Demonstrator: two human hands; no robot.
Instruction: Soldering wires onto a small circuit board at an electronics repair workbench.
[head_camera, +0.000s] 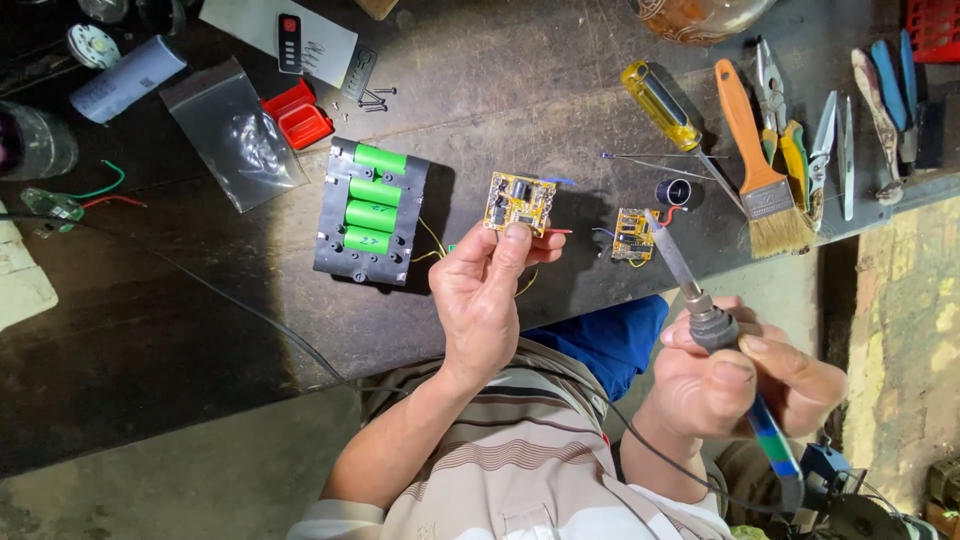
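Head view: a person sits at a dark work surface (180, 330), both hands raised over its near edge.
Battery holder (371, 211): black tray lying flat on the surface, four green cells side by side in its slots, thin wires trailing toward the hands.
Plastic bag (236, 135): clear, lying flat beyond the holder; contents cannot be told.
Red box (299, 115): small, lid open, what is in it too small to make out.
Left hand (480, 300): fingers pinched on the lower edge of a yellow circuit board (519, 203), held up above the surface, component side toward the camera.
Right hand (725, 375): fingers clenched around the handle of a soldering iron (700, 300), tip slanting up toward a second small board (633, 235) lying on the surface.
Doing it well, by my judgement: keep the held board steady by its edge, fingertips off the joints, and keep the hot tip away from the loose wires.
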